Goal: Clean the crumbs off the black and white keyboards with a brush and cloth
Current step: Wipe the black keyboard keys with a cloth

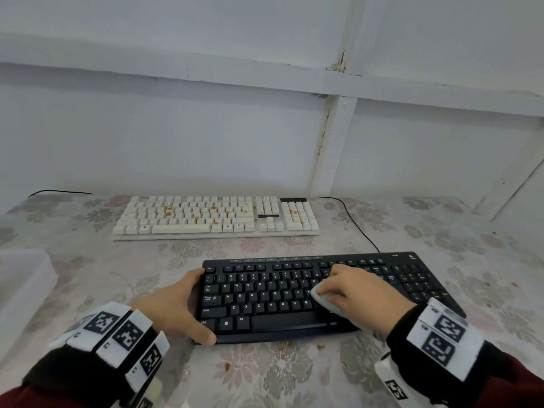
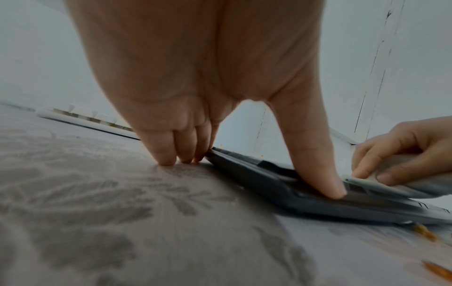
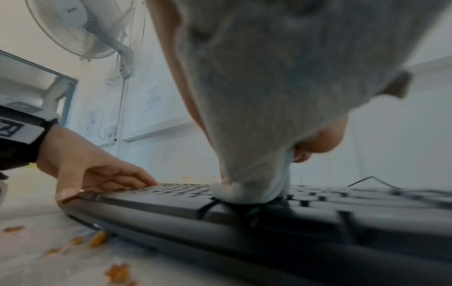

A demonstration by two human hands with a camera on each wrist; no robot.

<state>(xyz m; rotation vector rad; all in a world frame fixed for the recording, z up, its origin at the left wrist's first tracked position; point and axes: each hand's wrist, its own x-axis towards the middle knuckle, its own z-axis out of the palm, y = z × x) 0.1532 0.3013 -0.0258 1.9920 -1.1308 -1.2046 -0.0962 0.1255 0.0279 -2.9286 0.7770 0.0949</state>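
Observation:
The black keyboard (image 1: 265,293) lies near me on the flowered tablecloth. My left hand (image 1: 200,304) holds its left end, thumb on the front corner, fingers at the back corner; the left wrist view shows the thumb (image 2: 335,191) pressing the keyboard (image 2: 281,191). My right hand (image 1: 347,287) grips a white cloth (image 1: 323,298) and presses it on the keys right of the middle. In the right wrist view the cloth (image 3: 269,96) touches the keyboard (image 3: 269,222). The white keyboard (image 1: 206,216) lies further back, strewn with orange crumbs (image 1: 169,212). No brush is in view.
Loose crumbs (image 1: 321,346) lie on the tablecloth in front of the black keyboard, also seen as crumbs (image 3: 97,240) under its front edge. A clear plastic box (image 1: 23,278) stands at the left. A black cable (image 1: 359,231) runs between the keyboards. A fan (image 3: 80,29) hangs on the wall.

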